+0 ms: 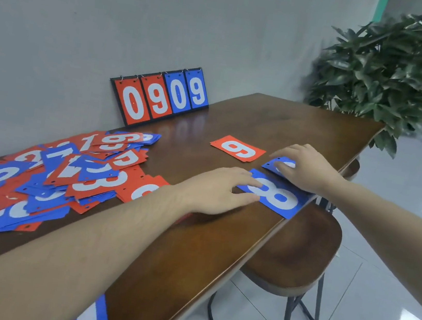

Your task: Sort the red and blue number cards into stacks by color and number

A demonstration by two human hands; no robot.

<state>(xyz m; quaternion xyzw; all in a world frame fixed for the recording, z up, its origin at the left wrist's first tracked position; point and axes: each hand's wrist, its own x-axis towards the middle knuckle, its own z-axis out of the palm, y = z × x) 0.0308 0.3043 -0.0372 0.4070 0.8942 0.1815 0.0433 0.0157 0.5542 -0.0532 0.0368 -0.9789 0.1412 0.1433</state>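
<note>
Left hand flat, fingers straight, pressing on blue 8 card at near edge of surface. Right hand spread flat over another blue card just beyond. Red 6 card lying apart, farther in. Mixed card pile well left. Scoreboard leaning against wall.

A flip scoreboard against the wall reads 0 9 in red, 0 9 in blue. On the table, a lone red card shows 9 — a blue card at the edge shows 8; several cards in the jumbled pile show 3.
</note>
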